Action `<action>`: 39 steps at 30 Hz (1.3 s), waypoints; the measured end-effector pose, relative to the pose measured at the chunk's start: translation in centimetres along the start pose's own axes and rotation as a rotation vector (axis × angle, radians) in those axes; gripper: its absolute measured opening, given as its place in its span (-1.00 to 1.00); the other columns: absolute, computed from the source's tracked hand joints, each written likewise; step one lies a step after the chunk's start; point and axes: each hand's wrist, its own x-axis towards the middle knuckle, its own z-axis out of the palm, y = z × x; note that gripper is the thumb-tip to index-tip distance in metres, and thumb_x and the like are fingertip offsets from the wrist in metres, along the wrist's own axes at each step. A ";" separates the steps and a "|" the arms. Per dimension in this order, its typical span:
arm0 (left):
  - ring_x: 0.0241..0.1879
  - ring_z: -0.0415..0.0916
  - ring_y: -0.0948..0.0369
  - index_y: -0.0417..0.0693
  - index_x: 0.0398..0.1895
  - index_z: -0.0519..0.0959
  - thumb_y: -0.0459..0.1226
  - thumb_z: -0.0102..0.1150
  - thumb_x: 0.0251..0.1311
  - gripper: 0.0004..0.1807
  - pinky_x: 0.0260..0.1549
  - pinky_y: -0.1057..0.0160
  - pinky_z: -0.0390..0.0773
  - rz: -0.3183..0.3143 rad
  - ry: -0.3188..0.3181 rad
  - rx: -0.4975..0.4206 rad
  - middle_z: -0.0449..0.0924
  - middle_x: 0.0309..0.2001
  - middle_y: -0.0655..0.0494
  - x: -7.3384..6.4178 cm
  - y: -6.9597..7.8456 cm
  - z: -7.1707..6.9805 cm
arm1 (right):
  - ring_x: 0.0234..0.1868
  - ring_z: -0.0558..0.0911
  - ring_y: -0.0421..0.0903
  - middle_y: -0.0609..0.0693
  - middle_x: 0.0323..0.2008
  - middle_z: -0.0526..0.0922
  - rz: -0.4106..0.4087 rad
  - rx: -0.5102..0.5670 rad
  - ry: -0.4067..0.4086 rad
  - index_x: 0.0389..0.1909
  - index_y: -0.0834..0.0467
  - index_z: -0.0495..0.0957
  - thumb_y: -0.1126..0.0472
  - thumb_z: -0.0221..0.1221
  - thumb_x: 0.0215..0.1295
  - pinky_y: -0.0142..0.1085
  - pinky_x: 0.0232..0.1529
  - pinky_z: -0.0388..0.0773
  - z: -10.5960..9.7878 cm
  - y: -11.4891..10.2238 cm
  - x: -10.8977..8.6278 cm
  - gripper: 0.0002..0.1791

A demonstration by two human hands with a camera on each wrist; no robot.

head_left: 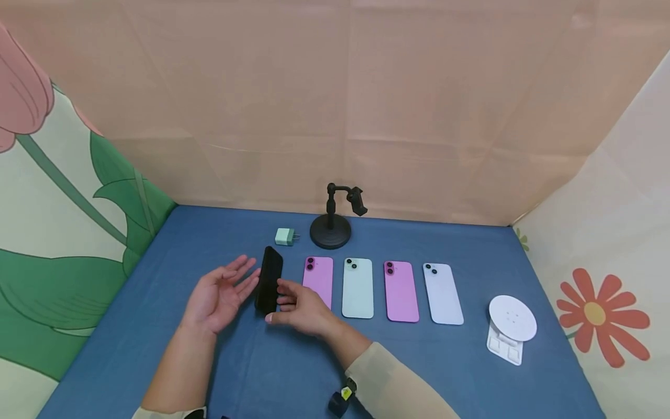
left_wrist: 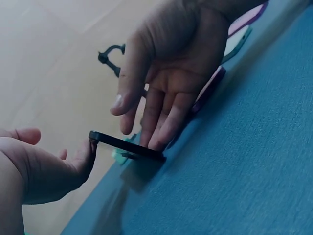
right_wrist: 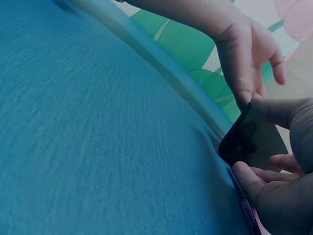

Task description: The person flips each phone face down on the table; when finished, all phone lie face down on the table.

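Note:
A phone [head_left: 268,282] with its dark screen facing up stands tilted on the blue cloth, its left edge raised. Under that raised edge, my left hand [head_left: 222,297] is turned palm up, and its straight fingertips touch the phone. From the right, the fingertips of my right hand [head_left: 306,311] rest against the lower edge, close to the cloth. The right thumb is stretched out, apart from the phone in the left wrist view. Seen edge-on there, the phone [left_wrist: 127,146] slopes down toward the right fingers. In the right wrist view, its dark face [right_wrist: 257,142] shows between both hands.
Right of the hands lie a pink phone [head_left: 320,276], a mint phone [head_left: 358,291], another pink phone [head_left: 402,294] and a pale lavender phone [head_left: 444,297], backs up. Behind are a green charger plug [head_left: 285,236] and a black stand [head_left: 331,231]. A white stand [head_left: 513,319] sits far right.

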 end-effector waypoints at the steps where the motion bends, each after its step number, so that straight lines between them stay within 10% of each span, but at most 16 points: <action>1: 0.60 -0.01 -0.08 -0.06 0.53 0.19 -0.31 -0.30 0.60 -0.51 0.51 0.11 0.18 -0.002 -0.002 -0.001 -0.12 0.67 -0.06 0.1 -0.1 0.1 | 0.24 0.64 -0.09 0.04 0.42 0.49 -0.001 0.008 -0.004 0.57 0.13 0.27 0.07 0.46 0.24 -0.26 0.23 0.58 0.0 0.0 0.0 -0.08; 39: 0.60 0.00 0.00 -0.12 0.68 -0.10 -0.31 -0.35 0.56 -0.34 0.57 0.06 0.02 -0.112 0.023 0.013 -0.05 0.66 -0.09 2.6 -3.8 0.8 | -0.12 0.61 -0.13 0.00 -0.05 0.54 -0.027 0.036 0.247 0.47 0.16 0.43 0.20 0.43 0.25 -0.29 -0.04 0.66 -1.5 0.4 -0.8 -0.24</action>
